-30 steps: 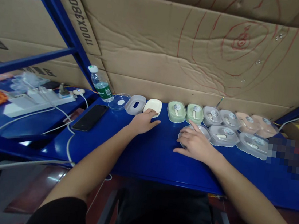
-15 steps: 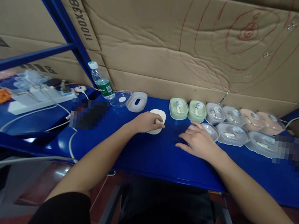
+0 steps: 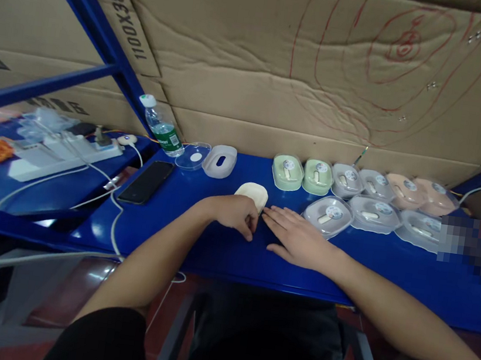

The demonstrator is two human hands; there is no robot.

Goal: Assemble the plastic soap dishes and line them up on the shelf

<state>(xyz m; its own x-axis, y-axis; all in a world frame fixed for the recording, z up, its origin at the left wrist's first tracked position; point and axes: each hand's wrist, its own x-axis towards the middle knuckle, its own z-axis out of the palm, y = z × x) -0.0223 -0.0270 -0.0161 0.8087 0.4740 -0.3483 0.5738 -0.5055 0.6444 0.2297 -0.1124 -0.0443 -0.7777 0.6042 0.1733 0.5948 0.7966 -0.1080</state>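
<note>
Cream dish [image 3: 251, 191]: landmark, on blue table [image 3: 216, 262]. Left hand [image 3: 234, 210]: over dish's near edge, fingers curled; cannot tell whether rim is gripped. Right hand [image 3: 303, 241]: just right of dish, fingers extended, nothing held. Grey slotted piece [image 3: 229, 165]: beyond dish, leftward. Apparent step: handling dish; any lift calls for secure rim hold.

Blue surface [image 3: 216, 259], items as found.
Rear edge, left to right: bottle [image 3: 166, 135], clear cover [image 3: 189, 157], slotted grey piece [image 3: 219, 171], two green containers [image 3: 287, 172], two grey containers [image 3: 347, 181], two peach containers [image 3: 405, 193]. Three lidded containers [image 3: 328, 216] in front; cream dish [image 3: 253, 192] mid-surface; phone [image 3: 146, 182] near left edge.
</note>
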